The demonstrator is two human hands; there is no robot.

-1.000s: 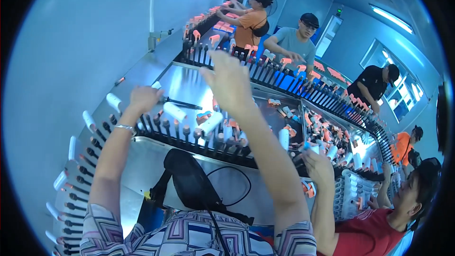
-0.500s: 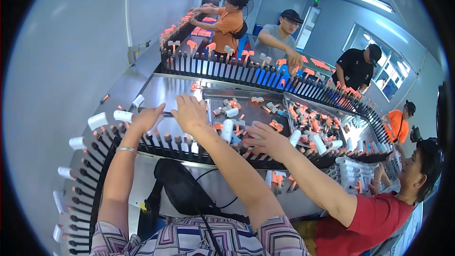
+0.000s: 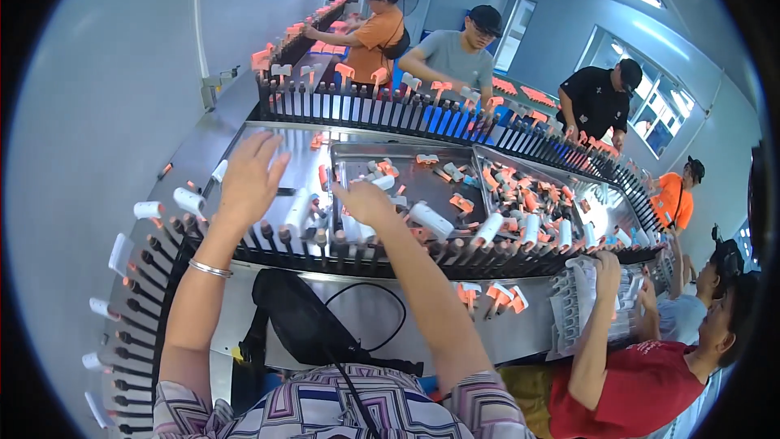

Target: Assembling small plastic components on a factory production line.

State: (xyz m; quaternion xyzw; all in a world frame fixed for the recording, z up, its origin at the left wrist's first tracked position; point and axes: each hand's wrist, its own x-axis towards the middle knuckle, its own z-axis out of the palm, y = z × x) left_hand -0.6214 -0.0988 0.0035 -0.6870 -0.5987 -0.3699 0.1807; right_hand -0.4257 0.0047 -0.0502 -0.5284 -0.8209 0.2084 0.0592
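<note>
My left hand is raised over the steel table, fingers spread, with nothing seen in it. A white plastic shell stands just right of it, on a row of black upright pegs. At the left end of a metal tray, my right hand has its fingers bent inward. Anything between them is hidden. An orange part lies close to its fingertips. Another white shell stands to the right of this hand.
Curved peg rows carry white shells at left and orange and grey parts at the back. A second tray holds heaped orange parts. A black bag lies before me. A red-sleeved co-worker handles clear plastic trays.
My left hand has lifted and spread its fingers. My right hand has shifted right. The red-sleeved co-worker's arm has drawn back from the pegs toward the plastic trays. The view has turned slightly.
</note>
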